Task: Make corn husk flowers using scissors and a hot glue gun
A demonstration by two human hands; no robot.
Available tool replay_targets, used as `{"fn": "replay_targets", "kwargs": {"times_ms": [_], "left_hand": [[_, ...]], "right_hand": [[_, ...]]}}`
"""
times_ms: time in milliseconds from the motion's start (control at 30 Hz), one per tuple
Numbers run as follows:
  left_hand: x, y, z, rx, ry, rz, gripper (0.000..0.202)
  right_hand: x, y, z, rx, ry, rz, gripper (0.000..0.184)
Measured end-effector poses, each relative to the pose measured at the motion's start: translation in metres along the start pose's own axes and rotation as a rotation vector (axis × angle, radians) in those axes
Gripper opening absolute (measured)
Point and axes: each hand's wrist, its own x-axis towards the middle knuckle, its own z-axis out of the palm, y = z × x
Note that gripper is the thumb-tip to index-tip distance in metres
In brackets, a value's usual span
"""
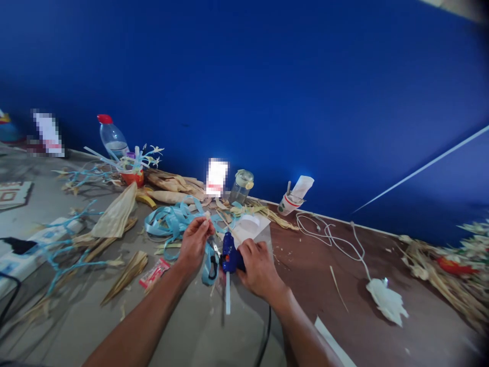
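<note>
Deep blue wall [244, 76], grey and brown tabletop [309, 290]
The glue gun [228, 253] is blue, its stick [228, 295] whitish, the ribbon [164, 219] light blue, the bottle cap [104, 119] red, the cup [286, 205] white with red and green.

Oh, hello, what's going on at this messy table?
A person is working with two bare hands. The right hand grips a blue glue gun, a pale glue stick sticking out of its back end. The left hand pinches a small pale piece, too small to make out, held apart from the gun's nozzle. Loops of blue ribbon lie just beyond the left hand, and dry husks are scattered on the table to its left.
</note>
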Motion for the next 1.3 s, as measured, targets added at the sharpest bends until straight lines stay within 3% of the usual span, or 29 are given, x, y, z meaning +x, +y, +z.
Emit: {"fn": "replay_targets", "kwargs": {"times_ms": [233,433,500,667,767,967,1300], "left_hand": [[-0.002,0.0,0.0,-0.024,-0.076,-0.002,0.018],[-0.004,0.003,0.003,-0.042,-0.082,-0.016,0.019],[-0.004,0.003,0.004,-0.036,-0.083,-0.02,0.019],[-0.004,0.002,0.005,-0.015,-0.078,-0.035,0.02],[-0.005,0.001,0.005,-0.012,-0.096,-0.045,0.02],[-0.006,0.002,0.007,-0.046,-0.079,-0.084,0.026],[-0.007,0.004,0.006,0.008,-0.086,-0.08,0.025]], "right_hand": [[-0.011,0.007,0.016,-0.028,-0.087,0.048,0.027],[-0.012,0.012,0.01,0.059,-0.147,0.037,0.023],[-0.008,0.011,0.005,0.17,-0.108,0.072,0.019],[0.022,-0.003,0.001,0.728,0.19,0.194,0.015],[0.046,-0.019,0.005,0.943,0.308,0.282,0.017],[0.073,-0.04,0.018,1.259,0.342,0.398,0.016],[0.074,-0.042,0.02,1.52,0.341,0.398,0.008]]}}
